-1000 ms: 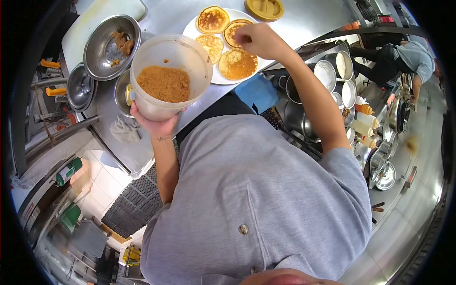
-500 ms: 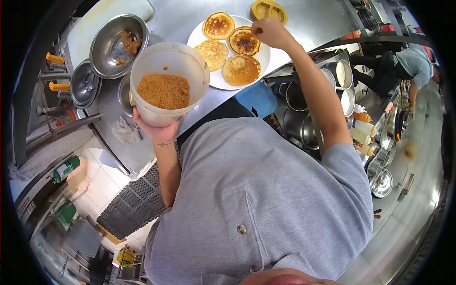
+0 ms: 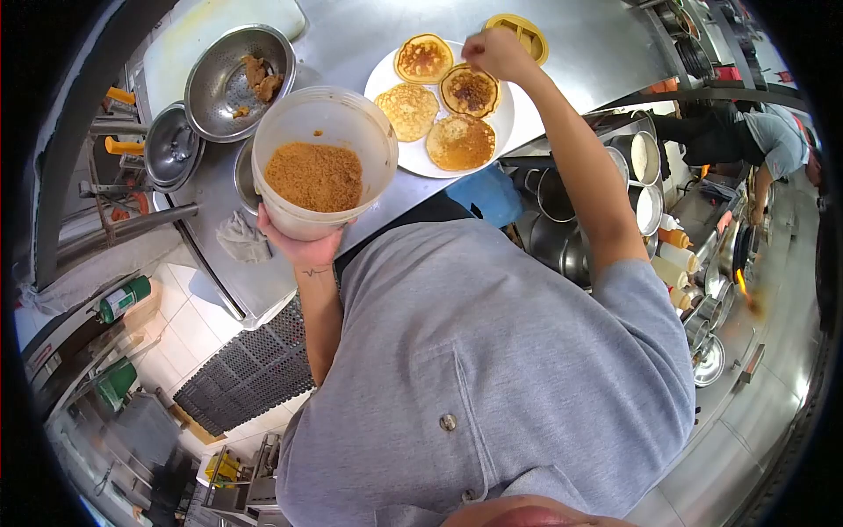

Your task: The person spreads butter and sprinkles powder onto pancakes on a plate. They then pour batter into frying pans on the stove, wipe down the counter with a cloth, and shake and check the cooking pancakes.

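My left hand (image 3: 305, 246) grips a translucent plastic tub (image 3: 373, 162) from below and the side, its mouth tilted toward me. Brown, crumbly granules (image 3: 313, 177) lie inside it. My right hand (image 3: 499, 54) is closed in a pinch just above the upper-right pancake (image 3: 471, 90); whatever its fingertips hold is hidden. Dark brown crumbs are on that pancake. A white plate (image 3: 380, 81) bears this pancake and several others, including a pale one (image 3: 407, 112) and two browner ones.
A yellow divided dish (image 3: 537, 39) is beyond the plate. Metal colander (image 3: 200, 98), nested bowls (image 3: 169, 149) and a crumpled cloth (image 3: 243, 239) lie left of the tub. Pots (image 3: 555, 198) and squeeze bottles (image 3: 676, 256) stand at right, where another person (image 3: 773, 145) bends over a stove.
The whole view has shifted slightly, moving the table and plate right and down. My right hand remains pinched over the same pancake, and my left still holds the tub. A flame now shows at the stove.
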`<act>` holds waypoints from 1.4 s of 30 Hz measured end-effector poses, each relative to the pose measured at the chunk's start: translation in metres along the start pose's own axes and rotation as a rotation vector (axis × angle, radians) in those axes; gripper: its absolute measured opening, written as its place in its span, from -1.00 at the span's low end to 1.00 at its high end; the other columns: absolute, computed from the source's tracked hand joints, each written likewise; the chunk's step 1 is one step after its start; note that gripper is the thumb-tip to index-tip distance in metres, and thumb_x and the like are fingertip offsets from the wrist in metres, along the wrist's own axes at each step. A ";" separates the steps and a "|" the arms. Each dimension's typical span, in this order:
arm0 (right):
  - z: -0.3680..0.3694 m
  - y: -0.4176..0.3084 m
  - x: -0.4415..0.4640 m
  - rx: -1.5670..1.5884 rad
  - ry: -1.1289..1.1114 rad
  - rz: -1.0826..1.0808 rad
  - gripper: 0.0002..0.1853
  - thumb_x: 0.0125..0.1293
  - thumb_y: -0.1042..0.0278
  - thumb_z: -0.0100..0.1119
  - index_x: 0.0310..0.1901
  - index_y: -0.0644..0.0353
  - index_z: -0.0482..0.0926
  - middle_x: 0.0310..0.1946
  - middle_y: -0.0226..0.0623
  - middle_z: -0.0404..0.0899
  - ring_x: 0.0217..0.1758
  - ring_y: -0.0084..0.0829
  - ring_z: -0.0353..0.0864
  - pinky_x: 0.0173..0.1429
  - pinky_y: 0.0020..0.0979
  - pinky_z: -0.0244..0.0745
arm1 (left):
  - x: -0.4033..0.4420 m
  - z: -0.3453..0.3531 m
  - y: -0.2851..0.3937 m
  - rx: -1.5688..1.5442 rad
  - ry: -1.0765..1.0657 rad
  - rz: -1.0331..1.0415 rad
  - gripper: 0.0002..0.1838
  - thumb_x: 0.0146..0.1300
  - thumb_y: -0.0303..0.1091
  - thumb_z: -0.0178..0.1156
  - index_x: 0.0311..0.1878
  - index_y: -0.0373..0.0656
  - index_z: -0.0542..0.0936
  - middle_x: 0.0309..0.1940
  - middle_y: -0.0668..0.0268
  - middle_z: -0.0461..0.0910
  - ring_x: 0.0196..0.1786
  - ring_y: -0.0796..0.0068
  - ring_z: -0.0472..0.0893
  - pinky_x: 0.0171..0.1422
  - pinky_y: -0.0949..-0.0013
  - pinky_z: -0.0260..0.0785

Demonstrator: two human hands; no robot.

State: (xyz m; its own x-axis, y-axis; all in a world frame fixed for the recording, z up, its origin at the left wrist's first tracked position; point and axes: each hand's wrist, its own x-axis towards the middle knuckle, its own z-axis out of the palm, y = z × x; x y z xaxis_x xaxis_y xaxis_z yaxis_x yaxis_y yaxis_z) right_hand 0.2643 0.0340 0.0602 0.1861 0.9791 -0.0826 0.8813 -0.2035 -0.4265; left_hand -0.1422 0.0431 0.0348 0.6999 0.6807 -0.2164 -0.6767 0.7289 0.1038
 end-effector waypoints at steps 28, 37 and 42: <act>0.027 -0.062 0.020 0.099 0.016 -0.085 -0.86 0.13 0.52 0.12 -0.28 0.33 0.61 -0.49 -0.22 0.64 -0.39 -0.43 0.68 -0.23 -0.45 0.57 | -0.002 0.000 -0.001 0.043 -0.008 0.037 -0.17 -0.02 0.36 -0.02 0.33 0.20 0.17 0.31 0.23 0.15 0.27 -0.04 0.23 -0.20 -0.33 0.37; 0.056 -0.081 0.002 0.434 0.262 -0.018 -0.84 0.03 0.45 0.17 -0.31 0.22 0.64 -0.44 -0.14 0.63 -0.37 -0.26 0.65 -0.18 -0.34 0.52 | -0.004 0.016 -0.004 0.272 0.216 0.023 -0.09 -0.15 0.59 -0.10 0.26 0.31 0.24 0.26 0.31 0.21 0.18 0.01 0.25 -0.30 -0.01 0.15; 0.046 -0.070 0.001 0.293 0.104 -0.072 -0.81 -0.04 0.48 0.18 -0.31 0.16 0.66 -0.43 -0.16 0.64 -0.36 -0.24 0.63 -0.18 -0.33 0.51 | -0.001 0.010 -0.002 0.285 0.186 -0.017 -0.03 -0.16 0.58 -0.07 0.32 0.26 0.17 0.27 0.17 0.18 0.14 -0.27 0.25 -0.31 0.00 0.17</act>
State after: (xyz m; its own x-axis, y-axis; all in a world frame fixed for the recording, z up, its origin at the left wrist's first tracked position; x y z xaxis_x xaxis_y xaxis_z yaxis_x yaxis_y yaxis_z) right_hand 0.1826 0.0497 0.0487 0.1844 0.9819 0.0438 0.7343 -0.1080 -0.6702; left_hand -0.1389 0.0419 0.0445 0.6392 0.6623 -0.3909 -0.5559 0.7491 0.3603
